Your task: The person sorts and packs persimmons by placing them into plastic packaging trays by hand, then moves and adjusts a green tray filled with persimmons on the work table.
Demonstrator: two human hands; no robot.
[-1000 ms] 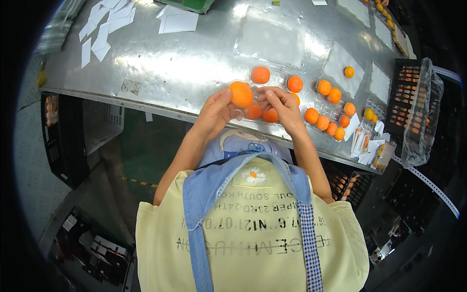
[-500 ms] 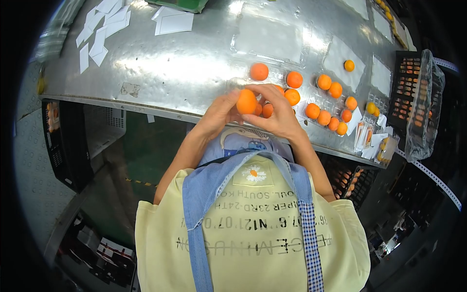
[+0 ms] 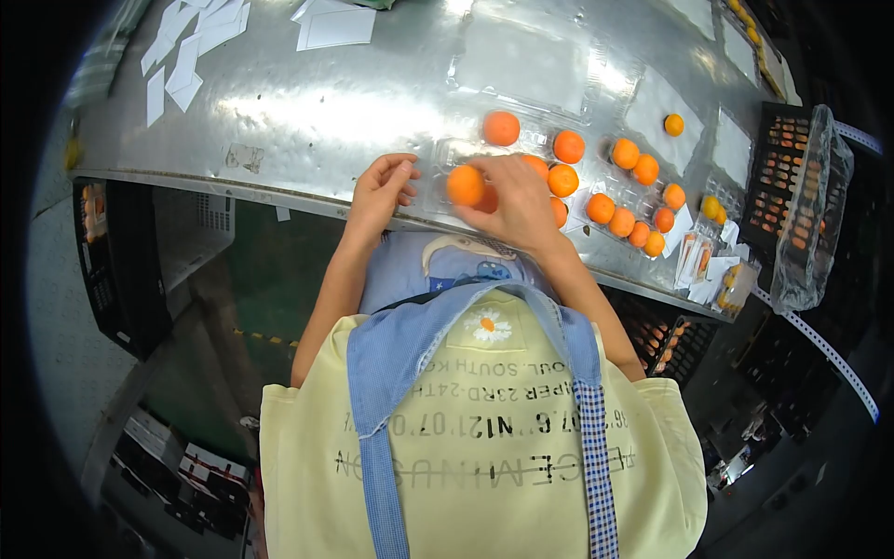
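My right hand [image 3: 518, 200] has its fingers around an orange [image 3: 466, 185] at the near left part of a clear plastic tray [image 3: 447, 149]. Another orange fruit shows partly beneath that hand. My left hand [image 3: 382, 193] is apart from the tray, to its left over the table edge, with fingers loosely curled and nothing in them. Behind my right hand an orange [image 3: 502, 129] sits at the tray's back, and another [image 3: 562, 180] lies to the right of the hand.
More clear trays with oranges [image 3: 621, 222] stand to the right on the metal table [image 3: 307, 121]. White cards [image 3: 335, 24] lie at the back left. A black crate [image 3: 780, 177] with a plastic bag is at the far right.
My left hand has let go of the orange and moved left, away from it. My right hand has lowered toward the tray with the orange.
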